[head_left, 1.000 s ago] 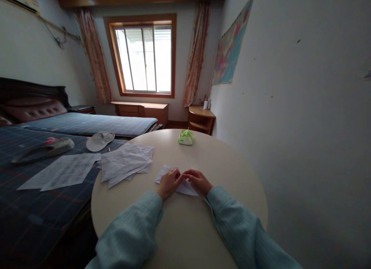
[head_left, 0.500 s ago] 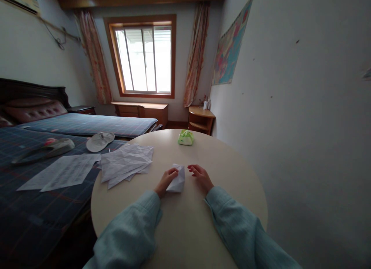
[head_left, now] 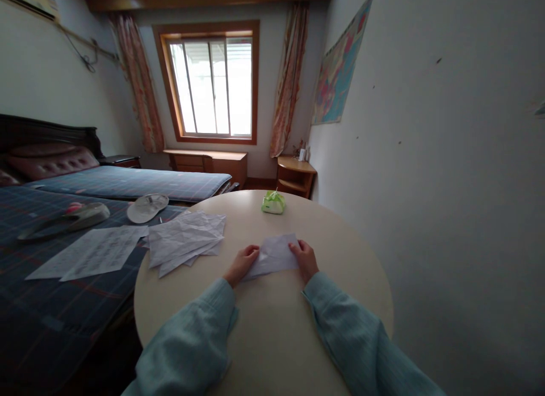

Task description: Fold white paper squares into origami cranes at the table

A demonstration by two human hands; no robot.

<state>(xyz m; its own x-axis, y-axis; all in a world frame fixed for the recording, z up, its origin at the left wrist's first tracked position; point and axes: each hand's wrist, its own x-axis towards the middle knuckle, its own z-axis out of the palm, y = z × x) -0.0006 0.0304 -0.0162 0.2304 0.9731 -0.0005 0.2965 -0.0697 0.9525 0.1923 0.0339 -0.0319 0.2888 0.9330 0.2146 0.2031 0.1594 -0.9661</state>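
Note:
A white sheet of paper (head_left: 276, 254) is spread between my hands, just above or on the round table (head_left: 272, 322); I cannot tell whether it touches. At its left edge my left hand (head_left: 243, 263) is closed, pinching the paper between thumb and fingers. My right hand (head_left: 305, 259) grips the opposite edge, its thumb lying on top. The paper shows faint crease lines. To the left lies a stack of creased white sheets (head_left: 185, 240) on the table's edge.
A green tissue pack (head_left: 273, 202) stands at the table's far side. On the bed (head_left: 85, 322) at left lie printed sheets (head_left: 97, 251), a pale cap (head_left: 147, 208) and a grey banded object (head_left: 85, 215). A white wall (head_left: 460, 214) rises on the right.
The paper, folded narrow under my left hand before, is now opened out wider to the right. My right hand, apart from it earlier, has taken hold of its right edge.

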